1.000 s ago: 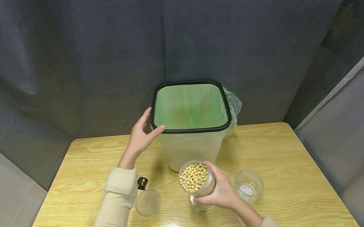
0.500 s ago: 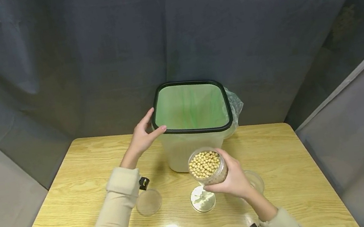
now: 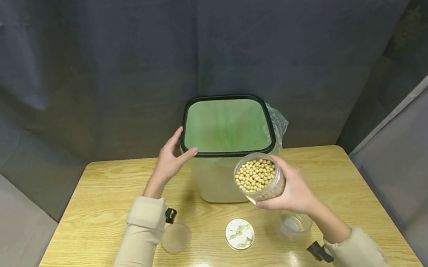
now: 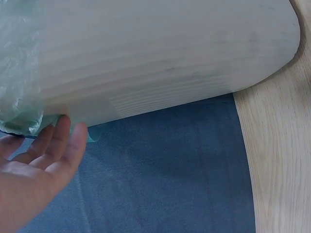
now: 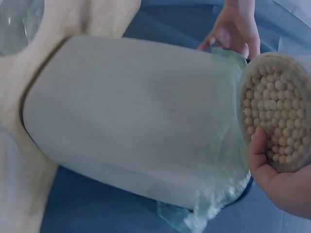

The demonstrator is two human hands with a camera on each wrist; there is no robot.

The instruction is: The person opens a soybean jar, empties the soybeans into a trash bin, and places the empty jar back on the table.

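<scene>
A clear jar of soybeans is gripped from its right side by my right hand, tilted slightly and held off the table before the bin. The right wrist view shows the beans through the jar's bottom, with the thumb curled against it. My left hand touches the left front corner of the bin's black rim, thumb and fingers spread apart. Its loosely bent fingers lie against the rim in the left wrist view. The pale bin stands upright, lined with a green bag.
A round translucent lid lies at left on the wooden table. A shiny foil-like disc lies in the middle. Right of it stands a clear cup or jar, partly behind my right hand. Grey curtain hangs behind the bin.
My right hand has carried the jar of soybeans up and to the right, toward the bin's front right corner, uncovering the shiny disc. The left hand stays at the rim.
</scene>
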